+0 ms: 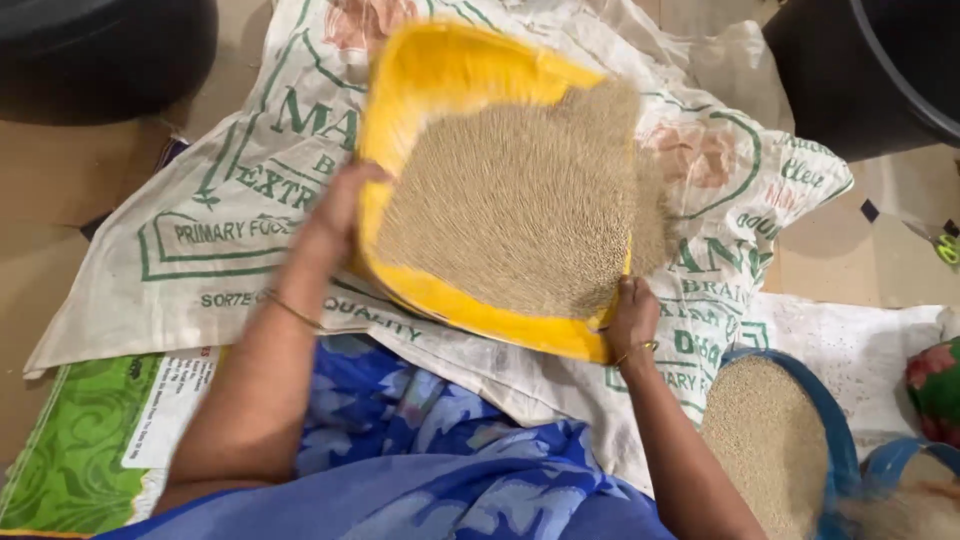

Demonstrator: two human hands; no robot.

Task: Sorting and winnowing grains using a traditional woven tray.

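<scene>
Gripping the yellow tray [440,75] at both edges, your left hand [335,215] clamps its left rim and your right hand [632,315] its near right corner, fingers closed on the plastic. You hold it tilted above a printed sack [230,215] on the floor. Grain [510,205] fills it, blurring past the far edge. A blue basin [835,425] by your right elbow holds more grain.

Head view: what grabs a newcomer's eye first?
A bright yellow winnowing tray heaped with pale grain fills the centre, gripped by the left hand and right hand at its edges. It hangs over a white printed sack spread on the floor; a blue-rimmed bowl of grain sits lower right.
</scene>
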